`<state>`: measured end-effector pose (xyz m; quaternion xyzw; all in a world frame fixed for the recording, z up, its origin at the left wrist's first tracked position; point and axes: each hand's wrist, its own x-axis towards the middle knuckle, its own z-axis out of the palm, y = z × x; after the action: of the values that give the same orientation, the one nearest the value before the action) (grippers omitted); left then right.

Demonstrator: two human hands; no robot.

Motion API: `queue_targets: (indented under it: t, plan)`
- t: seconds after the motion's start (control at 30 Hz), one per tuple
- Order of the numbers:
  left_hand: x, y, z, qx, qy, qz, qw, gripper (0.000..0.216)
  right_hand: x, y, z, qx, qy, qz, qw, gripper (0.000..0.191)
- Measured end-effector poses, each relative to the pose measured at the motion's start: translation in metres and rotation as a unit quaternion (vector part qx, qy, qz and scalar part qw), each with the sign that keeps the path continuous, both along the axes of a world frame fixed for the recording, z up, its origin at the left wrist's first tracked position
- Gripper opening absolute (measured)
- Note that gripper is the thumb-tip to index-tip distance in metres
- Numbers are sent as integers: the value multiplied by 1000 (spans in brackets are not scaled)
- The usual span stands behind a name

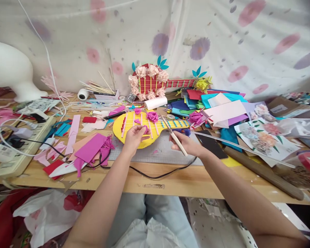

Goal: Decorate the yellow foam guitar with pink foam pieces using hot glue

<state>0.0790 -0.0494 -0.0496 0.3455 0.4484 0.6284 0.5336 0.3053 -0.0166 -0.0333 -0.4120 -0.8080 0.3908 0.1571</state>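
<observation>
A yellow guitar-shaped craft piece, with pink strips and magenta paper roses, lies on a grey cutting mat. Over its lower edge, my left hand pinches a small magenta paper piece between thumb and fingers. My right hand, near the neck, is closed around a slim tool with a cream handle and a narrow metallic front end pointing up and left; its exact kind is unclear. Just behind that hand, a blue object has a long translucent stick extending to the right.
A red guitar-shaped craft with pale roses stands behind. Coloured paper is heaped at right, beside a dark phone-like slab and a wooden stick. Magenta sheets, a power strip and a black cord occupy the left and front.
</observation>
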Motion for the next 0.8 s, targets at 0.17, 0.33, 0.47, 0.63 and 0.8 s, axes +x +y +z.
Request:
queue_targets:
  t: [0.17,0.33,0.47,0.63,0.8]
  plan:
    - [-25,-10,0,23,74,-7,997,39,-46,12,13,168,-156,65,971,52]
    - [-37,-12,-2,35,79,-9,996,39,-65,14,22,177,-200,135,954,50]
    - [-42,-13,-2,40,68,14,997,38,-73,16,26,166,-220,151,949,52]
    - [-48,-16,0,42,66,24,997,37,-82,17,33,157,-251,153,943,54]
    - [-59,-19,2,51,71,24,996,36,-92,21,38,159,-258,172,937,55]
